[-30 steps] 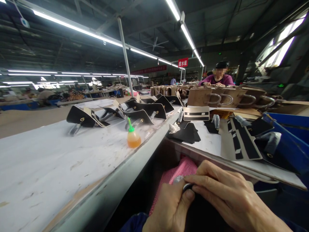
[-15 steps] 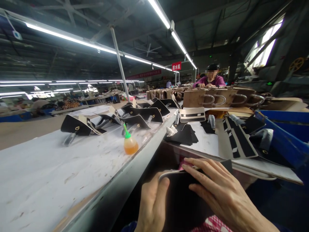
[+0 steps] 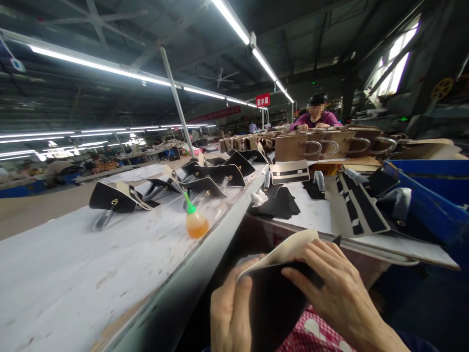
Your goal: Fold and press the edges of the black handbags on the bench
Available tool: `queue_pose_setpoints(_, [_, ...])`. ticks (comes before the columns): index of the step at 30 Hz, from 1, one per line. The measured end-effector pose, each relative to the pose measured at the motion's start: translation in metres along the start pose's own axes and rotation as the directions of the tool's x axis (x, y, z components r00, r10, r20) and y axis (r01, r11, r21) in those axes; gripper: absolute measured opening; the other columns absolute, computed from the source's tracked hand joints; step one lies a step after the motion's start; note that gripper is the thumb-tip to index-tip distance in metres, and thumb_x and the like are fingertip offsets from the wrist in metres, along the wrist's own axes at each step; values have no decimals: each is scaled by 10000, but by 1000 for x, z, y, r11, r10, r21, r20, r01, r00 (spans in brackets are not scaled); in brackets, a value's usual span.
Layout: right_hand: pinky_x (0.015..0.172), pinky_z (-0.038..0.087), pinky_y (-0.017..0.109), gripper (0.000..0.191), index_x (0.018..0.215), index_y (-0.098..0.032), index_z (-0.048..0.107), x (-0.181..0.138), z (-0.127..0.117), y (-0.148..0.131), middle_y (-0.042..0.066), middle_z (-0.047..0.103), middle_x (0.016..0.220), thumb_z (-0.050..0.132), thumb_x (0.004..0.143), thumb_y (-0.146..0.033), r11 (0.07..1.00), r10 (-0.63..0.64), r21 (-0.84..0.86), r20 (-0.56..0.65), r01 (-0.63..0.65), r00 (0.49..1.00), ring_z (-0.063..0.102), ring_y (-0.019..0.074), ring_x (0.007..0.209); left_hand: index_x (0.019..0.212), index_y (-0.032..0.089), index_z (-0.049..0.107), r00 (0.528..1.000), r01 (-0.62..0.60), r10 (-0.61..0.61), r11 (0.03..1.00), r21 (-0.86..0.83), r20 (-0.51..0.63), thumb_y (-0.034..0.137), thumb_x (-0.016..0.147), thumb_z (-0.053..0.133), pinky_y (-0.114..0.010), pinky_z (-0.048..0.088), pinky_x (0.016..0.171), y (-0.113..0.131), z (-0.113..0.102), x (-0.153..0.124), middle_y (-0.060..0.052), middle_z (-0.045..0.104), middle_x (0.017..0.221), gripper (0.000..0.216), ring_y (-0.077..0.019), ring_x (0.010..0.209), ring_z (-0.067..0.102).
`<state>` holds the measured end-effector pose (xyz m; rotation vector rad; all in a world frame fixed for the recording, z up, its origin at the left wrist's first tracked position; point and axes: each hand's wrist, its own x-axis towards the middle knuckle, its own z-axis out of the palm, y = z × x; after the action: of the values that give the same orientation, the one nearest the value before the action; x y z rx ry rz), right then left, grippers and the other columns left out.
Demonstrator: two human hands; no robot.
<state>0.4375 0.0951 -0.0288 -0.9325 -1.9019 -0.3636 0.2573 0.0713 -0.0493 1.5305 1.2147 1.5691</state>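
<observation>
A black panel (image 3: pixel 273 298) with a cream inner side is held upright between my hands, close to my body. My left hand (image 3: pixel 232 303) grips its left edge, thumb on the black face and fingers behind. At the upper right, my right hand (image 3: pixel 333 278) pinches the panel's edge, and the cream side curves up into view there. Some fingertips of both hands are hidden behind the panel. On the table to the left stands a squeeze bottle (image 3: pixel 197 224) with a green nozzle and orange liquid.
Several black flaps with gold fittings (image 3: pixel 113 198) lie on the white-covered table (image 3: pixel 73 269). The right-hand table holds black pieces (image 3: pixel 280 203), a cream panel with black strips (image 3: pixel 357 205) and brown bags (image 3: pixel 293 148). A blue bin (image 3: pixel 428 181) stands right; a person (image 3: pixel 315 120) sits beyond.
My right hand has shifted slightly right and its fingers have drawn back. The panel's top now bends open, exposing more of its cream side. The camera view has moved slightly.
</observation>
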Motion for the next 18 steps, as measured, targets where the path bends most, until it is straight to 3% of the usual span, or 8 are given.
queue_pose_setpoints(7, [641, 418, 317, 144, 795, -198, 567, 2, -2, -6, -3, 636, 702, 626, 913, -256, 995, 83, 54, -46, -80, 996, 571, 167, 637, 1041, 275, 763, 999, -49, 48, 998, -45, -15, 437, 949, 492, -218, 527, 916, 4, 2, -8, -1, 766, 1063, 329, -184, 1037, 695])
queue_pose_setpoints(14, [600, 434, 303, 219, 752, -201, 571, 2, -5, -8, -9, 633, 666, 589, 937, -317, 992, 128, 1, -41, -128, 991, 580, 159, 606, 979, 267, 782, 988, -129, 137, 986, 106, -74, 515, 922, 516, -237, 544, 871, 1, 5, -13, -9, 774, 1034, 368, -201, 981, 714])
queue_pose_setpoints(18, [655, 451, 304, 204, 793, -207, 580, 2, -2, 0, -7, 663, 721, 635, 911, -364, 983, 177, -22, -105, -180, 979, 618, 171, 675, 972, 249, 778, 989, -61, 66, 997, 37, -129, 502, 923, 516, -226, 540, 856, -6, 1, -8, -4, 774, 1024, 367, -197, 982, 702])
